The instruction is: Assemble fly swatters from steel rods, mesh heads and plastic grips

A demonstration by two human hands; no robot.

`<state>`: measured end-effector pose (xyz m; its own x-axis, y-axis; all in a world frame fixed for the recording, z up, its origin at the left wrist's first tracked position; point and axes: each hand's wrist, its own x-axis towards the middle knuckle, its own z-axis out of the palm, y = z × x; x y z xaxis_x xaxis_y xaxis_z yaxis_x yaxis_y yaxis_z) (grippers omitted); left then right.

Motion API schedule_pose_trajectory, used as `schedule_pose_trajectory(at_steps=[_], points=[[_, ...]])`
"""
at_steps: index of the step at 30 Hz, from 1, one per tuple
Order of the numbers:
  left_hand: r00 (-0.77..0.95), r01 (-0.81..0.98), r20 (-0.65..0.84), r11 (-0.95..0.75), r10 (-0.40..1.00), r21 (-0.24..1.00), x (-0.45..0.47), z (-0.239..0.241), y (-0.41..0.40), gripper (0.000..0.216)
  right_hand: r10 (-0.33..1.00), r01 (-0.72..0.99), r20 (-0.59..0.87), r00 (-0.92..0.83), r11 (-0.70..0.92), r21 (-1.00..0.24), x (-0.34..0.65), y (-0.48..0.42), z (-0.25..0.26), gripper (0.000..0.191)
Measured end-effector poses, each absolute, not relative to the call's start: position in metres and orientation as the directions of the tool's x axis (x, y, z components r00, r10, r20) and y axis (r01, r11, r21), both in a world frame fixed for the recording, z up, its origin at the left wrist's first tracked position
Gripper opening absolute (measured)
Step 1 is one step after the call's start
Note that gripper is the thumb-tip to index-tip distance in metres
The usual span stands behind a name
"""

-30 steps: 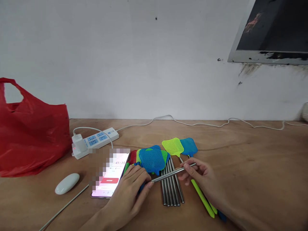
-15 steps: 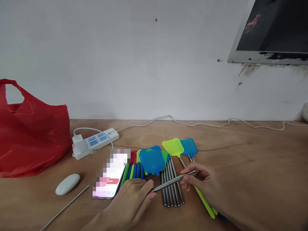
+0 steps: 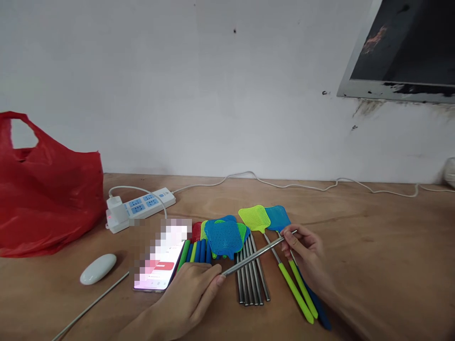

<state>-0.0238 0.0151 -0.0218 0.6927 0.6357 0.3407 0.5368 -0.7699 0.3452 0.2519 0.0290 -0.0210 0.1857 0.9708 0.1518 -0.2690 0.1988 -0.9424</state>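
Note:
A telescopic metal rod [image 3: 252,257] slants up to the right between my hands. My left hand [image 3: 194,293] is closed round its lower end, thumb along the side. My right hand [image 3: 303,248] pinches the thinner far end between thumb and fingers. Under the rod several more metal rods [image 3: 251,286] lie side by side on the table. Mesh fly swatter heads [image 3: 223,238] in blue, green, yellow and red overlap behind them. Coloured handle grips [image 3: 198,251] sit partly behind my left hand. Below my right hand lie whole fly swatters with yellow [image 3: 295,293] and blue grips.
A phone [image 3: 161,265] with a lit screen lies left of the grips. Farther left are a white mouse [image 3: 98,269], a power strip [image 3: 151,202] with a plugged-in charger, and a red plastic bag [image 3: 50,199]. A white cable [image 3: 295,186] runs along the wall.
My right hand has moved up and to the right, drawing the thin end out, so the rod is longer. My left hand has stayed nearly in place. More of the yellow and blue grips shows.

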Motion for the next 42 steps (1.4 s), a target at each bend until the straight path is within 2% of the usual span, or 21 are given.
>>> schedule_pose_trajectory(at_steps=[4,8,13,16,21,25,28,38,42], points=[[0.685,0.550,0.367,-0.777,0.629,0.306,-0.024,-0.022,0.016,0.033,0.979,-0.352,0.137,0.153,0.184,-0.918,0.243,0.026,-0.016,0.034],[0.677,0.553,0.396,-0.784,0.620,0.282,-0.026,-0.018,0.017,0.032,0.974,-0.437,0.085,0.208,0.170,-0.883,0.242,0.025,-0.018,0.033],[0.695,0.546,0.412,-0.805,0.589,0.232,-0.029,-0.016,0.018,0.032,0.990,-0.486,-0.021,0.137,0.049,-0.873,0.250,0.031,-0.021,0.032],[0.712,0.528,0.427,-0.825,0.558,0.199,-0.031,-0.017,0.018,0.033,0.998,-0.461,-0.024,0.061,0.007,-0.888,0.254,0.032,-0.017,0.031],[0.724,0.533,0.421,-0.831,0.546,0.161,-0.029,-0.023,0.017,0.034,0.997,-0.336,0.071,-0.018,0.061,-0.940,0.247,0.023,-0.016,0.032],[0.739,0.541,0.391,-0.829,0.548,0.139,-0.025,-0.026,0.016,0.034,0.987,-0.249,0.070,-0.147,0.032,-0.968,0.238,0.015,-0.022,0.032],[0.728,0.557,0.398,-0.820,0.558,0.130,-0.025,-0.028,0.017,0.034,0.986,-0.220,0.067,-0.151,0.033,-0.975,0.236,0.013,-0.023,0.034],[0.732,0.549,0.380,-0.820,0.565,0.162,-0.020,-0.030,0.013,0.032,0.985,-0.276,0.119,-0.121,0.082,-0.958,0.235,0.012,-0.029,0.027],[0.741,0.532,0.347,-0.818,0.575,0.219,-0.017,-0.023,0.008,0.033,0.971,-0.254,0.125,-0.206,0.070,-0.965,0.231,0.009,-0.021,0.031]])
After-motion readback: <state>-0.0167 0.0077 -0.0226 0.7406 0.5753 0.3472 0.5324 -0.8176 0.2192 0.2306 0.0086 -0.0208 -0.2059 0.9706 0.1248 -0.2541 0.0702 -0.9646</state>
